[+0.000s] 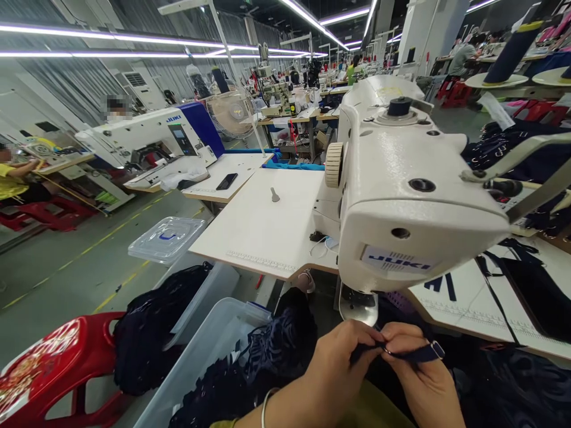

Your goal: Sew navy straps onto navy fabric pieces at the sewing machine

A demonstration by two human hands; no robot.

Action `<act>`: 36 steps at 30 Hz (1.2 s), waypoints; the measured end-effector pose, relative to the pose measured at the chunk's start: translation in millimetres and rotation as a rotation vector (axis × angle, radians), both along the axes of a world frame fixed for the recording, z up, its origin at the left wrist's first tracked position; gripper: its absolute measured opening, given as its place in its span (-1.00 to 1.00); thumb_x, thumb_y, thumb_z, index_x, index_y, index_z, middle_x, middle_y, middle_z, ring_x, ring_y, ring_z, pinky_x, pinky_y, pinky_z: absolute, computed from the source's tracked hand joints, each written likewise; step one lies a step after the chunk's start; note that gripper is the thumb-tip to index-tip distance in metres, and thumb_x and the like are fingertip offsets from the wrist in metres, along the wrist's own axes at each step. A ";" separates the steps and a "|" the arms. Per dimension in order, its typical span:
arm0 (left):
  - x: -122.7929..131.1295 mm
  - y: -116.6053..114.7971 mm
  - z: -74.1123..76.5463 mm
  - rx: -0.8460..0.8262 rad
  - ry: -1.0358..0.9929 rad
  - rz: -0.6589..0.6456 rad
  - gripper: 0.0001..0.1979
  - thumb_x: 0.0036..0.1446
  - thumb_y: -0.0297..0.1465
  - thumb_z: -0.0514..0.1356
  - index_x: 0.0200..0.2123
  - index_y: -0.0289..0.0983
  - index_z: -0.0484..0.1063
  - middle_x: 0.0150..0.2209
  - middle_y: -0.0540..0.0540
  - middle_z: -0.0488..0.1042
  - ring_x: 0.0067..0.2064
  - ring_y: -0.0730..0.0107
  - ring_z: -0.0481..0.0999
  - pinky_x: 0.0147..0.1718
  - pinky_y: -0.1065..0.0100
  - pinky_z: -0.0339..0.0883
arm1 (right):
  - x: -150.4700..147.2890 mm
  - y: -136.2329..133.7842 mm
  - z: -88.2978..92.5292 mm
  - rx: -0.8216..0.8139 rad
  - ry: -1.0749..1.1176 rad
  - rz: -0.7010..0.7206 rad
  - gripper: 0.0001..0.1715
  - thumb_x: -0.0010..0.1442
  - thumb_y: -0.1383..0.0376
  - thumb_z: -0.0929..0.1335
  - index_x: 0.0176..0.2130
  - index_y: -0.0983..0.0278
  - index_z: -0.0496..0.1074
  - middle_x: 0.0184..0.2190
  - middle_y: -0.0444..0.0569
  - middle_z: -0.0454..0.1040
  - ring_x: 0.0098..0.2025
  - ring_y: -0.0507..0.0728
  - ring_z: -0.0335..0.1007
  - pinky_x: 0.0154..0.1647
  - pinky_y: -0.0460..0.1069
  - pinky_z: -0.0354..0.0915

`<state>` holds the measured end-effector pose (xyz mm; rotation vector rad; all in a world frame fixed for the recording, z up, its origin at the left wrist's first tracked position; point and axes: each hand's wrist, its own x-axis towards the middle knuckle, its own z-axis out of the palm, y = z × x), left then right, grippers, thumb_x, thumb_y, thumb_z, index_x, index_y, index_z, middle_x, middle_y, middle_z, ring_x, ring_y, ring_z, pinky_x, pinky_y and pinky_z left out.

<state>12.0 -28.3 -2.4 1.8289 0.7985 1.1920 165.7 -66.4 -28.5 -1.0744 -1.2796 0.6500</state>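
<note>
My left hand (341,365) and my right hand (422,374) meet just below the head of a white JUKI sewing machine (401,178). Both pinch a narrow dark navy strap (417,355) that carries a small metal ring or slider at its right end. The fingers of each hand are closed on the strap. A thin bangle sits on my left wrist. Dark navy lace fabric (276,351) lies in my lap and spills to the left. The machine's presser foot area (357,303) is right above my fingers.
A clear plastic bin (200,356) with dark fabric stands at lower left, beside a red stool (53,368) and a lidded bin (167,238). The white table (263,226) extends left. More straps lie on the table at right (495,291). Other workers sit at distant machines.
</note>
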 end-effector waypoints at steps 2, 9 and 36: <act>-1.5 -1.6 -0.6 0.011 0.021 0.000 -0.86 0.20 -0.53 0.23 -0.27 -0.20 0.35 -0.22 -0.05 0.56 -0.21 0.43 0.58 -0.19 0.47 0.45 | -0.6 1.4 1.1 0.037 0.004 -0.013 -0.90 0.20 0.35 0.41 -0.36 0.15 0.44 -0.35 -0.08 0.48 -0.28 0.09 0.47 -0.28 -0.09 0.45; -2.9 -6.4 -8.7 0.031 0.061 0.002 -0.84 0.21 -0.55 0.20 -0.21 -0.19 0.34 -0.20 -0.06 0.55 -0.18 0.41 0.58 -0.16 0.45 0.44 | -0.6 5.0 -1.7 0.067 0.013 -0.024 -0.89 0.19 0.36 0.41 -0.35 0.14 0.45 -0.40 -0.07 0.49 -0.32 0.13 0.47 -0.32 -0.02 0.45; -25.8 10.9 -10.7 0.645 0.454 0.411 -0.73 0.25 -0.44 0.21 0.02 -0.26 0.38 -0.06 -0.16 0.50 0.02 0.28 0.49 0.10 0.28 0.27 | 6.4 35.0 7.3 -0.339 -0.478 -0.025 -0.79 0.33 0.11 0.24 -0.20 0.16 0.35 -0.28 -0.03 0.47 -0.21 0.18 0.45 -0.24 0.04 0.36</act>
